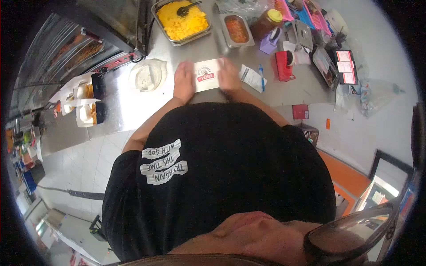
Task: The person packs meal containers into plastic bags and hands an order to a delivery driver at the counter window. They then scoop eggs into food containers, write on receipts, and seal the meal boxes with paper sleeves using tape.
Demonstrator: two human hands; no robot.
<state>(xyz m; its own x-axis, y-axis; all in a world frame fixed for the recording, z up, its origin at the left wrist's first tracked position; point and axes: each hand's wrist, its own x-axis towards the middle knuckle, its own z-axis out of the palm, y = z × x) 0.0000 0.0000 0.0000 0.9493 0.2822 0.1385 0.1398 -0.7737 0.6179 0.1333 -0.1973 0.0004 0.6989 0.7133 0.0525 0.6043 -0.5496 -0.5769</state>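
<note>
eyeglasses [350, 239] sit nearest the camera, at the lower edge of view. next, by size: a black shirt [248, 164], worn, bearing printed white patches. a metal bench [177, 53] runs beyond it. a glass-sided case [115, 22] stands at the far left. a rectangular tray [179, 43] holds yellow food, with a dark spoon [183, 11] lying on top. a smaller metal pan [225, 29], just right of the tray, contains red-orange food. the printed white carton [207, 84] lies flat, near the bench's front edge, between both hands. left hand [184, 82]: open, fingers extended, touching the carton's left side. right hand [228, 75]: likewise open, against the right side; both sets of fingertips are blurred. a printed slip [252, 79] lies just beside the right hand, a blue pen [262, 77] across its right end.
</note>
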